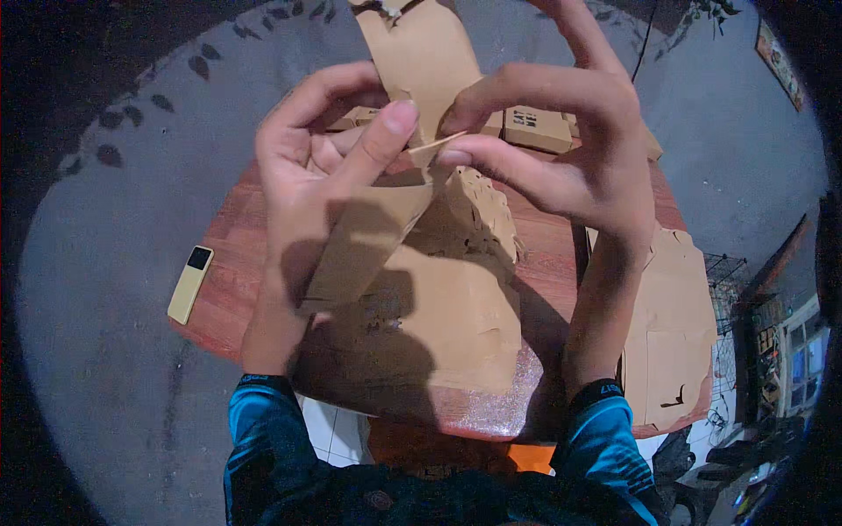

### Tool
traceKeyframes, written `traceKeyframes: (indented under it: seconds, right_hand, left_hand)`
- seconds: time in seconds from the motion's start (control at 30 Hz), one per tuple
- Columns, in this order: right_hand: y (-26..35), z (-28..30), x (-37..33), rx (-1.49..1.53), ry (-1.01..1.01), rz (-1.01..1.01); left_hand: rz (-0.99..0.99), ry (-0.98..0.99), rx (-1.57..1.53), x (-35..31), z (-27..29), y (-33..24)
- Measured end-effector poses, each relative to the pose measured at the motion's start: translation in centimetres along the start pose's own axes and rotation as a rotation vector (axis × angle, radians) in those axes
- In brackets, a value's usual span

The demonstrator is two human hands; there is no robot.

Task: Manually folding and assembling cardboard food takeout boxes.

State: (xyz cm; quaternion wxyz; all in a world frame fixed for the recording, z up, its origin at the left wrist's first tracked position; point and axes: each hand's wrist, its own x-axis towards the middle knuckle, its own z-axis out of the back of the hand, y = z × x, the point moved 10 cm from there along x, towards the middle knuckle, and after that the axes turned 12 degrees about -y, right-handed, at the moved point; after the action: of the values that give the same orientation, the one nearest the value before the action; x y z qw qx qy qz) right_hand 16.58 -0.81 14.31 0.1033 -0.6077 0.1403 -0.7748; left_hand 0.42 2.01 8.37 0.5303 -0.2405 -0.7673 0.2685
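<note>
Both the left hand [303, 167] and right hand [605, 162] grip brown cardboard [423, 54] in their fingers [548, 85] above the table [230, 285].

I record a reddish wooden table [230, 285] before me, grey wall [105, 289] beyond, white floor tiles [331, 430] below, paned window [802, 351] far right.

On the table [228, 289], you have the phone [189, 285] at the left edge, the big sheet [465, 316] over the middle and near part, more cardboard [671, 307] along the right side and the boxes [537, 131] at the far side. Above the table's middle, the strip [421, 53] is between your left hand [320, 158] and your right hand [583, 145]. Past the table's right edge you have the wire rack [726, 276], and below its near edge, the floor tiles [333, 430].
</note>
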Motion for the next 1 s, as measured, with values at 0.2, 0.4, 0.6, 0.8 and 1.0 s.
traceKeyframes:
  seconds: [0.2, 0.4, 0.6, 0.8, 1.0]
  right_hand:
    - [-2.4, 0.5, -0.8, 0.043, -0.053, -0.329]
    - [-4.2, -1.4, -2.1, 0.076, -0.067, -0.407]
    - [-3.4, -2.1, -1.8, 0.124, -0.28, -0.358]
    - [-2.7, -3.3, -1.3, 0.476, -0.232, -0.453]
    - [-1.6, -5.0, -4.1, 0.199, -0.751, -0.448]
  left_hand:
    - [0.072, 0.023, -0.131, -0.1, -0.4, 0.9]
    - [-0.052, -0.031, -0.027, 0.1, 0.0, -0.1]
    - [-0.002, -0.081, -0.063, 0.8, 0.6, 0.5]
    - [-0.339, 0.041, 0.142, 2.1, 3.1, -1.4]
    - [-0.413, -0.154, 0.335, 4.2, 11.0, -5.3]
